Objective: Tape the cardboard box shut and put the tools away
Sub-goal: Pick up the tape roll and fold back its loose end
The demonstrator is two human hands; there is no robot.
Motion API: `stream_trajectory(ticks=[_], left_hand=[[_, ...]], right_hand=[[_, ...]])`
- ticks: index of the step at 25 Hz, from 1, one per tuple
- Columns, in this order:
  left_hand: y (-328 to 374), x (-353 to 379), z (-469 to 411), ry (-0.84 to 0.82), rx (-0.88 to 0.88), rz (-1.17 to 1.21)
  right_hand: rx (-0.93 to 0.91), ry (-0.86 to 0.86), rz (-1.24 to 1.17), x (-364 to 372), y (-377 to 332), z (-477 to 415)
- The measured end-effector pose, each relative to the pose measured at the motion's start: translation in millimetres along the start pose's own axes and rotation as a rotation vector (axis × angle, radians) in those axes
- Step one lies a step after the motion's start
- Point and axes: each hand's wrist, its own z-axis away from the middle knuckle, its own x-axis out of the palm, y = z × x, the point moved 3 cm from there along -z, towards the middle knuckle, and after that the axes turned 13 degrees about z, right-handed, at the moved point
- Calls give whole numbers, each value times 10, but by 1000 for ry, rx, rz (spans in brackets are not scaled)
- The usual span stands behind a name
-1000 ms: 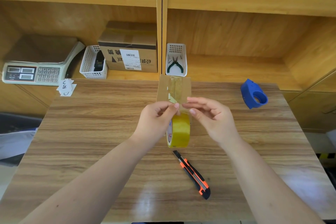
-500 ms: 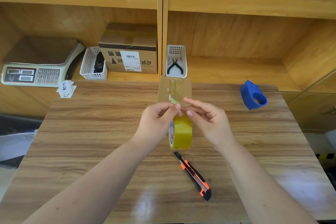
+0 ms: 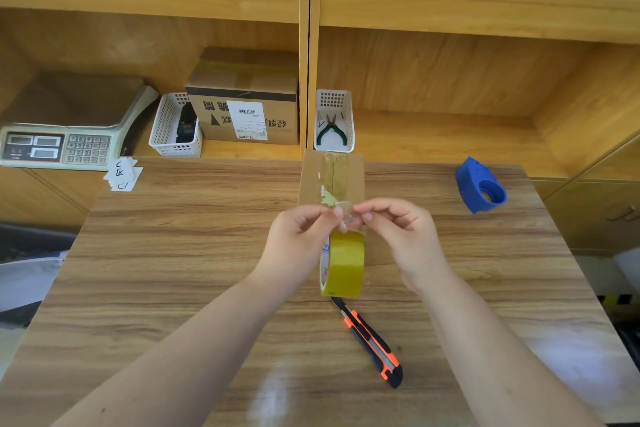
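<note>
Almost in the middle of the wooden table [image 3: 173, 253], both hands meet over the near end of a small cardboard box [image 3: 349, 173]. The box lies lengthwise, from the far edge of the table towards the person, and a strip of old tape runs along its top seam.

The left hand [image 3: 298, 243] has curled fingers and holds the yellow tape roll [image 3: 344, 263], which stands on edge just below the fingertips, between the two wrists. How the fingers grip the roll is partly hidden behind it. The right hand [image 3: 403, 236] is also curled, and its thumb and forefinger pinch the loose tape end [image 3: 346, 215], a short clear piece at the top of the roll. The fingertips of the two hands are nearly touching there. I cannot tell if the roll touches the box under it.

An orange and black utility knife [image 3: 372, 345] lies on the table just near of the roll, pointing towards it. A blue tape dispenser [image 3: 479, 185] sits well apart at the far right of the table.

On the shelf behind, a white basket [image 3: 348, 114] with green-handled pliers [image 3: 331, 132] stands just beyond the far end of the box. To the left are a bigger cardboard carton [image 3: 246, 104], another white basket [image 3: 162, 135] and a weighing scale [image 3: 65, 142].
</note>
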Motion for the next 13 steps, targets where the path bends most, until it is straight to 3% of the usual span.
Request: stream_trajectory(ticks=[13], left_hand=[[-86, -79, -15, -7, 5, -61]], right_hand=[[25, -29, 210, 23, -60, -31]])
